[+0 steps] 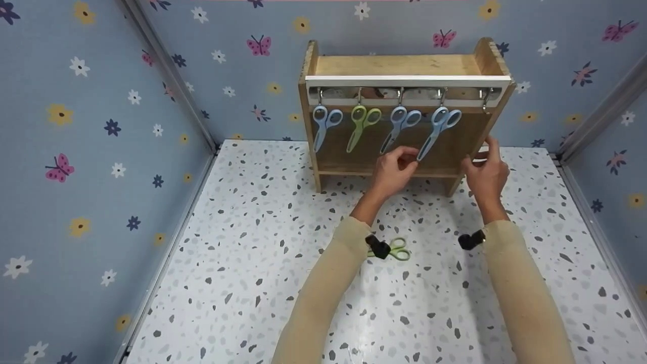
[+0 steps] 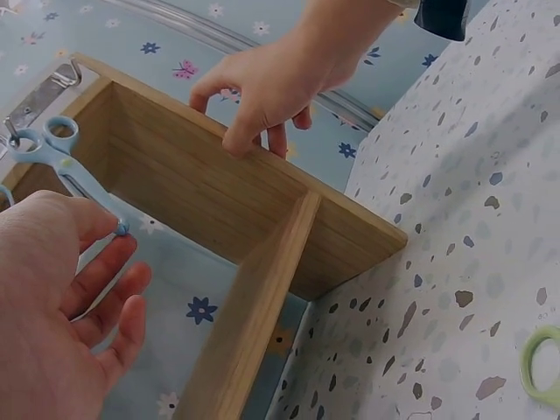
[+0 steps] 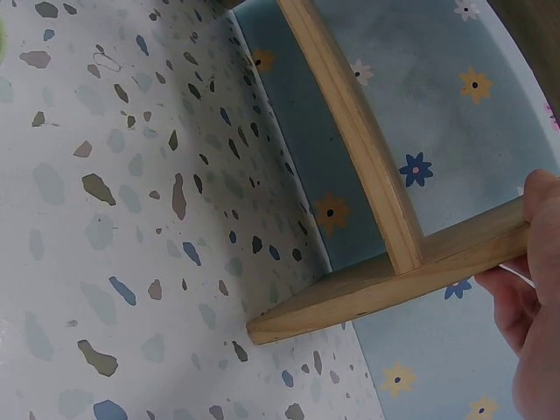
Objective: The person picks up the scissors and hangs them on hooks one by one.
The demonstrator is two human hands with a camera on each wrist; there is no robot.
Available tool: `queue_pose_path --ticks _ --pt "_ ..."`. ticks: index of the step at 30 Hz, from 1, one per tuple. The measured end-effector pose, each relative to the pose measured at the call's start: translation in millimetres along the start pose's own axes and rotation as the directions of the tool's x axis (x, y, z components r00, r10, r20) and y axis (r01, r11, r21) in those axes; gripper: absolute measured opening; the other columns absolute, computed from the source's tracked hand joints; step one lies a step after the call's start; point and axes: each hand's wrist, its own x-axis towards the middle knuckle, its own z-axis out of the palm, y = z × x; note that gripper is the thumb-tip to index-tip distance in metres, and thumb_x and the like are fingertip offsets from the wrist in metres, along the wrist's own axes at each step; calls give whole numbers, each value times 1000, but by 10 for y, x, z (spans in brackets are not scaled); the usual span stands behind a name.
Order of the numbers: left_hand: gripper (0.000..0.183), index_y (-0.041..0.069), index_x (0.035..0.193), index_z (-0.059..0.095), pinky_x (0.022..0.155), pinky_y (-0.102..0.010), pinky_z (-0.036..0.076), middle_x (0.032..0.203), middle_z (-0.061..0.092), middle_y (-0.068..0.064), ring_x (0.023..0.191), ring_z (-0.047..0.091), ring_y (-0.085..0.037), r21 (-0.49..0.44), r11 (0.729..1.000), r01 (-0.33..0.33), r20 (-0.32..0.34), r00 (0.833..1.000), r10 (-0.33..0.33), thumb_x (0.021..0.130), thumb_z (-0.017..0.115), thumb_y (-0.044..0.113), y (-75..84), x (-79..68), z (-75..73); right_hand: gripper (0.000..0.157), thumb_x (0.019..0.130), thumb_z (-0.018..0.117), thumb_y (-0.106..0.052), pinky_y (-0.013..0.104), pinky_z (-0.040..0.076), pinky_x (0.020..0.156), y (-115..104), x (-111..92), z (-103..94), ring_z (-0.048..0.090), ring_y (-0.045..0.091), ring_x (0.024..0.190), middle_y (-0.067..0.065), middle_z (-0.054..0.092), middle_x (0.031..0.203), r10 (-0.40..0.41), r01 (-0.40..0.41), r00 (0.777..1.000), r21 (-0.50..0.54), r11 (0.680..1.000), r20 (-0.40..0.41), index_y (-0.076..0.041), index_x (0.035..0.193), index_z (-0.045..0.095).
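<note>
In the head view, a wooden rack (image 1: 394,64) stands upright with several scissors hanging from metal hooks along its front. My left hand (image 1: 394,172) pinches the lower tip of the rightmost blue scissors (image 1: 431,139), whose handle still hangs on its hook. The left wrist view shows thumb and forefinger meeting at that tip, with the other fingers loosely bent. My right hand (image 1: 488,174) grips the rack's right side panel (image 2: 350,210), thumb on the front edge and fingers behind. Left of the held pair hang blue scissors (image 1: 395,132), green scissors (image 1: 356,129) and another blue pair (image 1: 319,131).
A bare hook (image 1: 486,98) is at the rail's right end. Another pair of green scissors (image 1: 399,250) lies on the speckled tabletop (image 1: 242,227), partly hidden by the left wrist's camera. Flower-patterned panels (image 1: 101,202) border the table at the back and sides.
</note>
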Motion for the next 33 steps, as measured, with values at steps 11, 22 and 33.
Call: queue_pose_path --ticks 11,22,33 --pt "36 7 143 75 104 -30 62 131 83 -12 117 79 -25 -16 1000 13 -4 1000 -13 107 73 8 -29 -27 0 58 105 69 -19 29 55 88 -5 -12 -4 84 38 109 22 83 125 1 -1 1000 3 1000 6 -20 161 54" --pt "40 6 149 70 111 -40 61 138 80 -17 124 77 -29 -47 999 15 31 999 -13 109 70 9 -54 -30 -14 59 103 69 -16 58 62 102 -13 -10 5 84 43 110 26 83 126 -3 3 1000 11 1000 -8 -16 160 55" --pt "38 6 146 73 110 -30 59 141 80 -12 128 76 -27 -9 1000 21 14 1000 -21 108 71 7 -114 -70 -5 61 104 70 -17 56 62 102 -26 -7 0 84 41 111 25 83 126 17 -17 1000 12 1000 8 -19 162 53"
